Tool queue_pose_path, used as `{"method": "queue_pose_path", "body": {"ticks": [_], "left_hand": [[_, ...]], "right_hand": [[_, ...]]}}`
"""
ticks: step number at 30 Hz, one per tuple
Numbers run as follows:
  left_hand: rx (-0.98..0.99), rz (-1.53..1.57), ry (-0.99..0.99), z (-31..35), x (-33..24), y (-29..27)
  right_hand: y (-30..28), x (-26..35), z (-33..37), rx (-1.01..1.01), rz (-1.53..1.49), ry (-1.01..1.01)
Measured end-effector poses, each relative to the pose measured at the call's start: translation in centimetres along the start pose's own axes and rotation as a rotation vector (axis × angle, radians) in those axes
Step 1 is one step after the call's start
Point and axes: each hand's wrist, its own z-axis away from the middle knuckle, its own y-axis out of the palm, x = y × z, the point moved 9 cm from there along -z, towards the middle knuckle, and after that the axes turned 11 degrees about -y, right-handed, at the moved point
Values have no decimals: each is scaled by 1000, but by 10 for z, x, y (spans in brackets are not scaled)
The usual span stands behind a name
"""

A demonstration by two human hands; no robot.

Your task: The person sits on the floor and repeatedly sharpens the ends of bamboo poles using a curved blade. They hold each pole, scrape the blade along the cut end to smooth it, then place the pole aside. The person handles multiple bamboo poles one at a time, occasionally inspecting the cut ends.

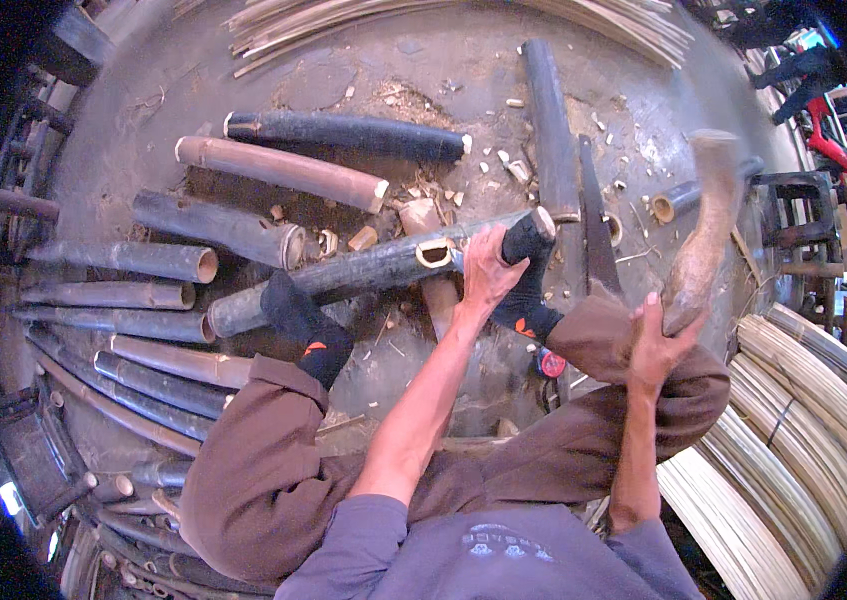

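Observation:
A dark bamboo pole [363,273] lies slanted across the floor before me, with a pale-edged hole [434,254] cut into its upper side. My feet in black socks rest on it, one toward each end. My left hand [488,268] grips the pole near its right end, beside my right foot. In my right hand [657,345], over my right knee, is a pale wooden club [705,225]. Its flared end points away from me, slightly blurred. Under the pole, a light wooden block [438,300] shows in part.
More bamboo poles lie beyond [283,172] and along the left [123,262]. A dark flat blade [598,220] sits by a black pole [549,130]. Bundled bamboo strips [793,410] are at right, others [463,22] at the far edge. Pale chips [516,170] litter the floor.

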Motion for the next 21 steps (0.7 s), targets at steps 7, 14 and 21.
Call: {"method": "queue_pose_path", "body": {"ticks": [7,14,21], "left_hand": [[81,-64,-62,-5,20,-7],[274,-99,-273,6,33,-6],[-108,664,-492,-25,-11,-134]], "right_hand": [[96,21,61,484,-162,100],[105,2,92,501,-171,168],[112,47,73,573,-253,95]]}}
